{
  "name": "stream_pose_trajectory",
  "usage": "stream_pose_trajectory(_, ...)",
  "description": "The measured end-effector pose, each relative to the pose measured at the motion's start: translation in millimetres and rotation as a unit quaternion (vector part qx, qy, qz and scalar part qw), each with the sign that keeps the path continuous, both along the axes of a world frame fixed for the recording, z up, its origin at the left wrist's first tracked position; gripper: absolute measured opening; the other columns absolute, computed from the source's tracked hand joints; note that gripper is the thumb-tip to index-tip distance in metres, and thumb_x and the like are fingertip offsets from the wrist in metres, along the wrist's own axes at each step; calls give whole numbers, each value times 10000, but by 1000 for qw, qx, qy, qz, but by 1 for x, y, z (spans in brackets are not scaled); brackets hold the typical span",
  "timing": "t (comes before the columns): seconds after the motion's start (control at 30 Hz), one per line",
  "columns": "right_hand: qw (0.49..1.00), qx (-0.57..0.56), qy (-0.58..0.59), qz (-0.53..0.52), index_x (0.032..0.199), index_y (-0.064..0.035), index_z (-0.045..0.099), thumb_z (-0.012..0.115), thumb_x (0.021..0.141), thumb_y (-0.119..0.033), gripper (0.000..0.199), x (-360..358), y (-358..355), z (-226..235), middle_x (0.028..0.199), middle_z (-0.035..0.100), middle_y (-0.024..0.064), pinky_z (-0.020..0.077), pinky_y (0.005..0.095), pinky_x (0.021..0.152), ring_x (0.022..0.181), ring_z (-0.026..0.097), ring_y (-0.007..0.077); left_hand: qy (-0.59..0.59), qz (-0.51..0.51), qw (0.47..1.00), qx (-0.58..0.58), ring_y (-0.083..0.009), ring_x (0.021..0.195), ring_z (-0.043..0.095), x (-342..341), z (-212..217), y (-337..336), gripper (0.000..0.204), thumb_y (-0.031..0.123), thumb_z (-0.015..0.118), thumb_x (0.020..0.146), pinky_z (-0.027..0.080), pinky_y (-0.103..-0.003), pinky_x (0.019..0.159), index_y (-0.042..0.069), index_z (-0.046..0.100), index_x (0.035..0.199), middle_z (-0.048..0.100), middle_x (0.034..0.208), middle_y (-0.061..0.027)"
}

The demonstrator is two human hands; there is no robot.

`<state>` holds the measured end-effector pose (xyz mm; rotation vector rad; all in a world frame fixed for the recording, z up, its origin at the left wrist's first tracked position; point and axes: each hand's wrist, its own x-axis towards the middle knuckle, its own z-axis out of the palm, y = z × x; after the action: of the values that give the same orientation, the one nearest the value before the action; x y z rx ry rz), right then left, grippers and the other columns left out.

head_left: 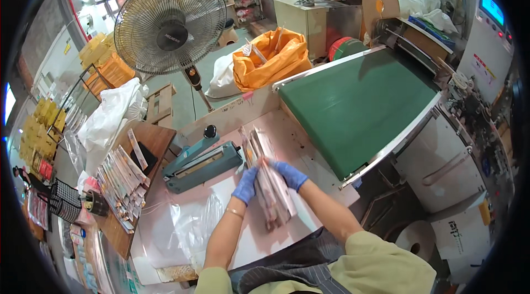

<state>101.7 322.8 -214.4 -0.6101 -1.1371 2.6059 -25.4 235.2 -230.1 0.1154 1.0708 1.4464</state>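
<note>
Left hand (246, 184) and right hand (289, 175), blue-gloved: fingers closed in on opposite sides of a bundle of long, flat, pinkish packets (270, 197). Bundle over pale pink tabletop (317, 156); contact unclear. Beyond, leftward: blue-grey, black-knobbed bar sealer (201, 169). Rightward: flat green conveyor belt (359, 106). Farther: open orange sack (270, 70).

The single view is taken from the person's head through a wide fisheye lens, angled forward and down. The forearms (223, 239) are let in from the lower edge; the left hand (245, 185) and right hand (290, 175) are seen from above, close in, near the middle. The table (309, 156) is looked down upon, while the fan (172, 34) and belt (359, 106) are framed farther off
</note>
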Motion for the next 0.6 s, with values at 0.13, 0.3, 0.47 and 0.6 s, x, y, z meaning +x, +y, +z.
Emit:
stream_pose_trajectory(0.13, 999, 37, -1, 32, 1115, 1, 494, 656, 721, -348, 551, 19, -30, 20, 1012, 555, 95, 424, 271, 815, 906, 532, 165, 111, 39, 992, 33, -180, 826, 582, 16, 6, -43, 615, 248, 742, 654, 500, -310, 727, 29, 450, 1150, 577, 984, -78)
stream_pose_trajectory(0.3, 953, 265, 146, -30, 1295, 31, 247, 772, 572, -259, 939, 6, -34, 79, 1229, 402, 132, 290, 278, 961, 1138, 375, 197, 396, 78, 885, 233, -227, 1075, 462, 17, 92, -70, 926, 270, 806, 529, 397, -341, 894, 63, 292, 1271, 432, 1204, -93)
stream_pose_trajectory(0.47, 866, 445, 228, -8, 1357, -50, 125, 843, 455, -237, 1168, 15, -27, 115, 1332, 281, 119, 203, 310, 1014, 1241, 243, 214, 840, 60, 503, 195, -251, 1194, 342, -1, 108, -90, 1223, 331, 846, 433, 292, -376, 985, 73, 86, 1356, 287, 1316, -148)
stream_pose_trajectory(0.6, 902, 339, 268, 0, 1352, -54, 117, 861, 402, -318, 1236, 15, -51, 130, 1322, 294, 121, 260, 345, 1002, 1217, 307, 231, 238, 64, 885, 394, -218, 1205, 327, 41, 153, -86, 1372, 187, 872, 372, 259, -362, 1015, 154, -81, 1358, 261, 1341, -94)
